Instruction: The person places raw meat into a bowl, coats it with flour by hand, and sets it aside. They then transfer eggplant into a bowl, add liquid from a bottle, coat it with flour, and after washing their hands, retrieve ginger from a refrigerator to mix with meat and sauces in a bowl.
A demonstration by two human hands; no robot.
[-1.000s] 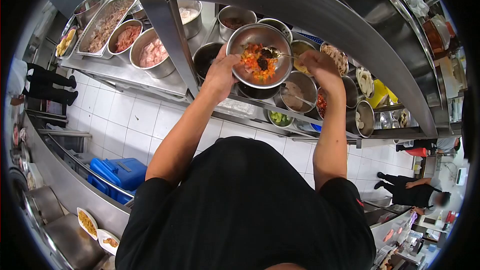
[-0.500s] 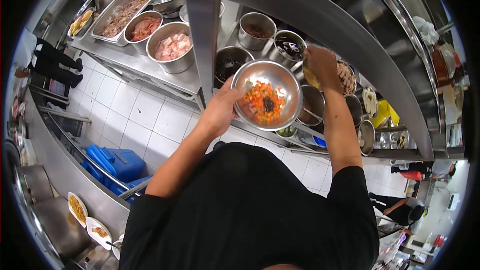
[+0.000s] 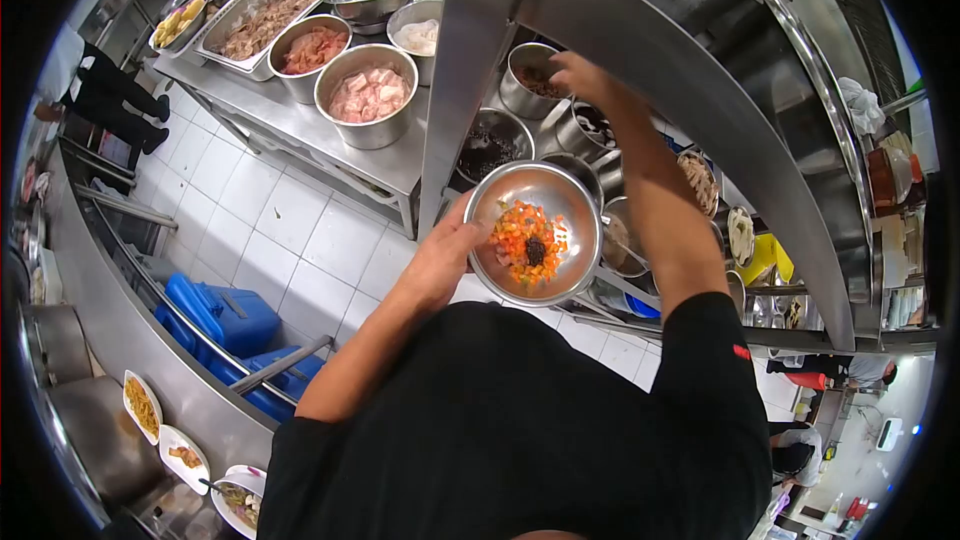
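My left hand grips the rim of a steel bowl. Inside lie diced orange and light pieces with a small dark heap on them. My right hand is stretched out over the shelf at the edge of a steel pot with brown contents; its fingers look apart and nothing shows in them. Just below that hand is a pot of dark liquid. Another pot with dark contents stands behind the bowl. My right forearm hides part of the shelf.
A steel post and a curved metal beam frame the shelf. Pots of raw meat and a meat tray stand on the left counter. Blue bins are at lower left. A person stands far left; others are at right.
My right hand has moved up and left, from beside the dark-liquid pot to the brown-contents pot. The view has shifted, and the bowl sits slightly lower in it, still in my left hand.
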